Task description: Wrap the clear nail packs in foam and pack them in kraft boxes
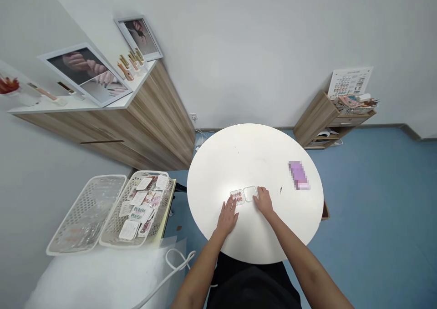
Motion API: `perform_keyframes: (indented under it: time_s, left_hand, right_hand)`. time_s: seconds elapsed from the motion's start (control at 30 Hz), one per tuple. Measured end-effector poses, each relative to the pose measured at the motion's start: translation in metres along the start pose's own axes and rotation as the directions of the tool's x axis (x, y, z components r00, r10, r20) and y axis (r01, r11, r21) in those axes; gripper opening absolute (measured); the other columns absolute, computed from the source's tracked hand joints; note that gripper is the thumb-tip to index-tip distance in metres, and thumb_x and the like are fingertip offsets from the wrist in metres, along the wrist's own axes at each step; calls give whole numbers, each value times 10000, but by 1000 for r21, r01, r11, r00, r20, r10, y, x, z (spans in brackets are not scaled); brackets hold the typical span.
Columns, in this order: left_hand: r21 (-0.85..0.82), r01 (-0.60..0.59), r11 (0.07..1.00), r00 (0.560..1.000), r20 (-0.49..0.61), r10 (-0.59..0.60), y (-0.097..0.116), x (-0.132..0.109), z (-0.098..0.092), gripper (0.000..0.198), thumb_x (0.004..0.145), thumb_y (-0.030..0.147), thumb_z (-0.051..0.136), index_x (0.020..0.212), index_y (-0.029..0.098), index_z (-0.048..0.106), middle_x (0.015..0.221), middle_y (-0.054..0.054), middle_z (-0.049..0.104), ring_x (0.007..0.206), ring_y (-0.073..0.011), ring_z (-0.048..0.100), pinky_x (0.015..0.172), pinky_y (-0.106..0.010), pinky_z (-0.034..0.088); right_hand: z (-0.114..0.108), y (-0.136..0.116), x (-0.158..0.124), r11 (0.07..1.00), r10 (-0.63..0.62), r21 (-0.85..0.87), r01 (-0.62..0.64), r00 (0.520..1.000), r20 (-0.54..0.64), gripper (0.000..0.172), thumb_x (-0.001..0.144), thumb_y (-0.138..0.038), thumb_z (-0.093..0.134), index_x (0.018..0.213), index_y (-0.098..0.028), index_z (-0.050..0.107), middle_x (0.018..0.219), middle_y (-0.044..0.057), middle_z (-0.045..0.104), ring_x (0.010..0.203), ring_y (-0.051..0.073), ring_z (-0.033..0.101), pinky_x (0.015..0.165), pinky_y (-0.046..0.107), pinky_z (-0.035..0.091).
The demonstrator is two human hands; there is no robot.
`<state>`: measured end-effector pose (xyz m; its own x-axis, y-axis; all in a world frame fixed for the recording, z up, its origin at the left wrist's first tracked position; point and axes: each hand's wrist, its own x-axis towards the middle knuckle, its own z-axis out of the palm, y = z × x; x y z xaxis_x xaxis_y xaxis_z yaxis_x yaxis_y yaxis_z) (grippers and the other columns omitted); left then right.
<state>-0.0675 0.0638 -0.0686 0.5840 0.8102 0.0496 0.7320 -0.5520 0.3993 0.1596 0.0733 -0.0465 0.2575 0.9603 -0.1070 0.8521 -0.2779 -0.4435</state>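
A small clear plastic case lies opened flat on the white round table (pixel 218 154). Rows of pinkish press-on nails (pixel 238 194) sit in its left half. The right half, a clear lid (pixel 250 193), has nothing visible in it. My left hand (pixel 226 216) rests with its fingers stretched out, their tips on the near edge of the half with the nails. My right hand (pixel 264 201) holds the lid by its right side, thumb at the near edge and fingers at the far corner.
A pixelated purple item (pixel 299 174) and a small dark piece (pixel 281 190) lie on the table's right. At left stand a white basket of nail packs (pixel 136 209) and a basket of clear plastic (pixel 87 213). Wooden cabinets (pixel 160 113) border the wall; a white cable (pixel 175 268) hangs lower left.
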Motion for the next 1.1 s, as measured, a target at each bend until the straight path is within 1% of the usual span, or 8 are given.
perform_keyframes:
  time_s: [0.17,0.27,0.37,0.53,0.63,0.73,0.93,1.1]
  left_hand:
    - [-54,37,998,999,-37,-39,5,-1,8,632,940,269,386,1515,124,168,1553,-208,271,1436,-293,276,1115,-533,332]
    - [-94,83,992,995,-50,-88,12,-2,15,642,943,279,386,1514,108,145,1550,-227,264,1434,-310,272,1105,-544,344]
    - [-149,125,981,991,-32,-131,20,-8,21,652,948,287,374,1520,121,109,1556,-218,258,1433,-308,275,1108,-536,348]
    - [-206,159,965,987,67,-149,34,-25,24,701,929,267,395,1527,149,51,1584,-181,205,1437,-286,279,1107,-493,367]
    - [-163,164,973,983,106,-148,36,-31,21,703,913,245,404,1524,143,71,1585,-180,200,1424,-284,311,1096,-475,385]
    - [-80,123,989,987,112,-114,35,-34,18,687,893,222,419,1512,123,139,1562,-197,257,1396,-303,361,1078,-494,399]
    - [71,58,996,990,121,-67,36,-32,17,694,835,185,455,1483,86,229,1525,-209,334,1403,-326,341,1108,-523,350]
    - [67,40,997,987,152,-49,36,-30,10,680,835,214,462,1478,99,271,1546,-178,311,1444,-343,234,1136,-566,279]
  right_hand:
    - [2,-2,7,970,220,94,-226,973,67,434,829,-200,479,1247,-153,587,1077,125,643,944,248,629,798,346,496]
    - [-3,-12,18,960,241,126,-249,967,78,390,785,-145,481,1131,-134,663,975,116,673,870,228,647,760,315,492]
    - [-13,-24,26,971,188,147,-190,982,27,354,794,-113,460,1067,-157,681,1021,109,669,939,214,633,804,293,481]
    - [-27,-49,22,966,-23,258,34,999,-46,343,858,-125,417,1118,-195,629,1056,63,677,977,189,613,853,303,466]
    - [-31,-63,18,954,-59,291,72,997,-52,334,883,-139,395,1118,-209,622,1049,49,685,966,177,613,855,303,463]
    - [-33,-69,19,943,-86,316,102,994,-65,316,893,-147,373,1058,-209,635,1005,43,691,920,176,615,816,300,468]
    - [-33,-72,28,950,-195,243,197,980,-30,303,906,-154,369,1029,-216,639,973,37,692,876,173,611,774,288,459]
    - [-22,-72,17,951,-285,127,281,958,13,295,884,-115,402,1024,-217,640,980,45,690,909,179,605,766,282,463]
